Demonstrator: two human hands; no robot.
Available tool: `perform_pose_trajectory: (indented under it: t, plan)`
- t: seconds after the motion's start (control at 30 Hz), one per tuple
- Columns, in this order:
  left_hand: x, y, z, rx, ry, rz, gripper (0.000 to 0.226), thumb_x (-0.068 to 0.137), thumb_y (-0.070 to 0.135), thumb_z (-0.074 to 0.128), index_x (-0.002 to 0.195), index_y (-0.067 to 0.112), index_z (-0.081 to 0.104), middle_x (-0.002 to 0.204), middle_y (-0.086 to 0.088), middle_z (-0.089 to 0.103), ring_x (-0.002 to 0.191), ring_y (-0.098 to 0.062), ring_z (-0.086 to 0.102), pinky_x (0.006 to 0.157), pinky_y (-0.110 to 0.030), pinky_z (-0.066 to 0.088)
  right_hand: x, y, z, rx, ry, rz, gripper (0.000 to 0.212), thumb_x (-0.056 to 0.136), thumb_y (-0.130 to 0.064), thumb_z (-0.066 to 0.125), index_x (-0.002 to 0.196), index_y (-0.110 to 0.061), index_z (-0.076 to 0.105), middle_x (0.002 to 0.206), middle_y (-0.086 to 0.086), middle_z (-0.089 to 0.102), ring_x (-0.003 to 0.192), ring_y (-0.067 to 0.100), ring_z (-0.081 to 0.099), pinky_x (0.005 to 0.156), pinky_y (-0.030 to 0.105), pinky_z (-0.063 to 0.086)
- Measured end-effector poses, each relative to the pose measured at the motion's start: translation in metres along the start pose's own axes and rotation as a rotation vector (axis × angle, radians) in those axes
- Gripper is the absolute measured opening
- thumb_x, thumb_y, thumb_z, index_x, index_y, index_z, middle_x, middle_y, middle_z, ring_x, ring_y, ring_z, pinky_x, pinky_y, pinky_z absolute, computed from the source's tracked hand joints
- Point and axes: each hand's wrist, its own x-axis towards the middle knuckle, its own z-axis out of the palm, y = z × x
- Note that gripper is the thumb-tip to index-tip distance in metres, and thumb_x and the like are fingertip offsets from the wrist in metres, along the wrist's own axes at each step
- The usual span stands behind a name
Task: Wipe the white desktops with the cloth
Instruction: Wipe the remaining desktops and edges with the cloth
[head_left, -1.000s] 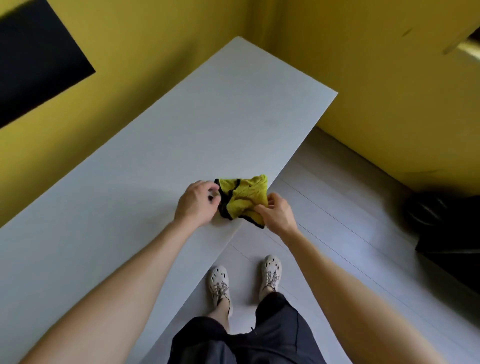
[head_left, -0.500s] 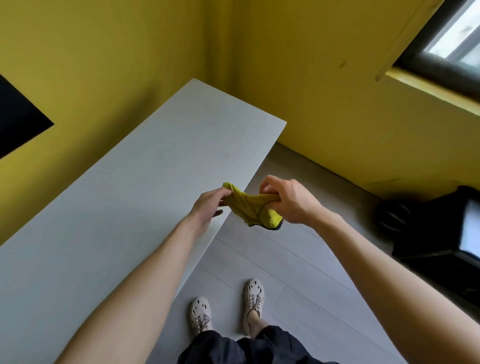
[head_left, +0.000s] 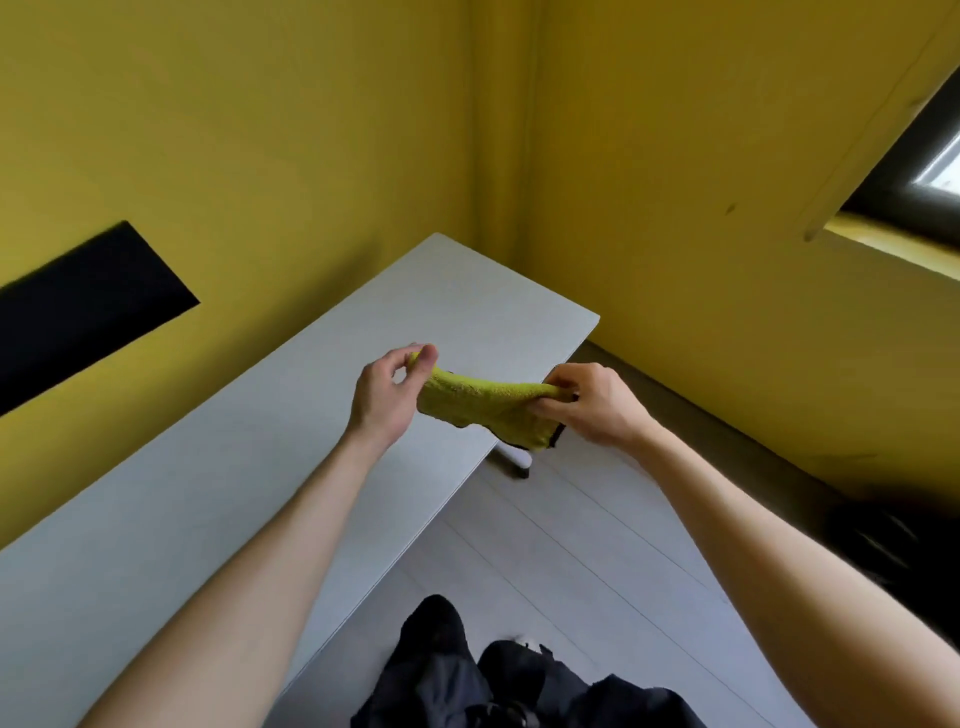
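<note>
Now that you have lifted the cloth off the tabletop, it is stretched in the air between your two hands rather than lying bunched near the front edge as it did a second ago. Your left hand pinches one end between thumb and fingers. Your right hand has its fingers curled tight round the other end. The cloth sags a little in the middle, with a dark-edged corner hanging below your right hand. It sits above the tabletop's front edge, towards the far right corner, and appears to be clear of the surface.

Your view has also risen, so the far end of the tabletop, the yellow wall and a table leg beneath the cloth now show.

For the task, this means no wiping is under way at this moment. You seem to be pulling the cloth out to reshape or refold it. The white surface is not being touched, and nothing here shows how much of it has been wiped. The likely next need is to gather the cloth into one hand and bring it back down flat, keeping the hanging corner from dragging off the edge.
</note>
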Motion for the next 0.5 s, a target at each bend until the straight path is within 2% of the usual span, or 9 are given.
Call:
perform_pose_trajectory:
  t: [0.03,0.1,0.17,0.23,0.3,0.37,0.43,0.5]
  plan:
    - [-0.001,0.004,-0.005,-0.061,-0.032,-0.015,0.057,0.097,0.064,0.072,0.122,0.013,0.077,0.128,0.001,0.078,0.122,-0.011,0.070,0.109,-0.031,0.052,0.005,-0.005,0.002,0.092,0.018,-0.002,0.021,0.092,-0.043,0.080,0.092,-0.024,0.072,0.084,0.000,0.073,0.077,0.013,0.066,0.062,0.030,0.050]
    - [0.000,0.002,-0.013,-0.160,-0.133,-0.062,0.036,0.097,0.037,0.083,0.118,0.009,0.071,0.120,-0.009,0.079,0.110,-0.016,0.074,0.102,-0.034,0.057,0.018,-0.008,0.010,0.254,0.057,0.097,0.031,0.094,-0.047,0.075,0.094,-0.017,0.068,0.087,0.005,0.073,0.079,0.019,0.068,0.066,0.037,0.053]
    - [0.006,-0.010,-0.016,-0.094,-0.172,-0.118,0.030,0.093,0.018,0.086,0.117,0.013,0.067,0.117,-0.011,0.078,0.103,-0.020,0.076,0.100,-0.042,0.062,0.032,-0.005,0.023,0.294,0.043,0.237,0.045,0.094,-0.054,0.073,0.095,-0.010,0.066,0.088,0.008,0.073,0.081,0.027,0.069,0.068,0.039,0.053]
    - [0.014,-0.024,-0.015,0.113,-0.104,-0.152,0.031,0.087,0.030,0.087,0.109,0.025,0.065,0.110,-0.001,0.077,0.087,-0.023,0.077,0.087,-0.049,0.065,0.044,-0.001,0.039,0.331,0.017,0.321,0.051,0.091,-0.057,0.078,0.089,-0.008,0.062,0.080,0.007,0.068,0.073,0.026,0.066,0.065,0.039,0.050]
    - [0.017,-0.031,-0.010,0.305,0.016,-0.143,0.029,0.088,0.035,0.086,0.103,0.030,0.061,0.104,0.007,0.073,0.072,-0.020,0.071,0.076,-0.037,0.057,0.051,-0.001,0.053,0.378,0.047,0.359,0.048,0.089,-0.055,0.081,0.082,-0.014,0.059,0.074,0.003,0.062,0.068,0.022,0.060,0.065,0.037,0.047]
    - [0.017,-0.027,-0.002,0.375,0.085,-0.093,0.028,0.091,0.032,0.085,0.104,0.032,0.061,0.105,0.009,0.073,0.072,-0.019,0.071,0.074,-0.034,0.053,0.055,-0.004,0.071,0.494,0.056,0.408,0.049,0.084,-0.057,0.083,0.085,-0.012,0.064,0.081,0.000,0.070,0.075,0.020,0.068,0.071,0.035,0.056]
    - [0.020,-0.024,0.009,0.282,-0.043,-0.061,0.029,0.093,0.027,0.081,0.108,0.035,0.059,0.111,0.010,0.075,0.077,-0.019,0.078,0.076,-0.039,0.062,0.059,-0.015,0.091,0.690,-0.055,0.472,0.059,0.070,-0.062,0.090,0.106,-0.018,0.073,0.101,-0.001,0.080,0.093,0.020,0.078,0.086,0.044,0.066]
    - [0.025,-0.028,0.018,0.102,-0.254,-0.129,0.030,0.100,0.008,0.067,0.114,0.031,0.053,0.121,0.001,0.078,0.085,-0.021,0.081,0.082,-0.047,0.067,0.065,-0.024,0.112,0.746,-0.143,0.464,0.068,0.063,-0.056,0.095,0.118,-0.025,0.071,0.109,-0.001,0.080,0.099,0.020,0.080,0.089,0.047,0.067]
